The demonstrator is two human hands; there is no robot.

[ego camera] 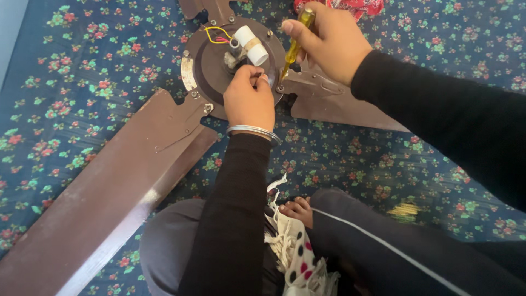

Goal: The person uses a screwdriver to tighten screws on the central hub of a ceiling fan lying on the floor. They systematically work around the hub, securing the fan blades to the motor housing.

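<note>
- Brown fan blade (109, 192) lies at left on the floral cloth (66, 82).
- Left hand (249, 98) pinches something small on the fan hub (211, 66).
- Right hand (329, 41) grips a yellow screwdriver (296, 44), tip at the hub rim; a slip could jab the left fingers.

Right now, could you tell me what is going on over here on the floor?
A person sits over a brown ceiling fan lying on a flowered cloth. The right hand holds a yellow screwdriver with its tip down at the edge of the fan's round hub, near a blade bracket. The left hand rests on the hub, below a white cylinder with coloured wires.
</note>
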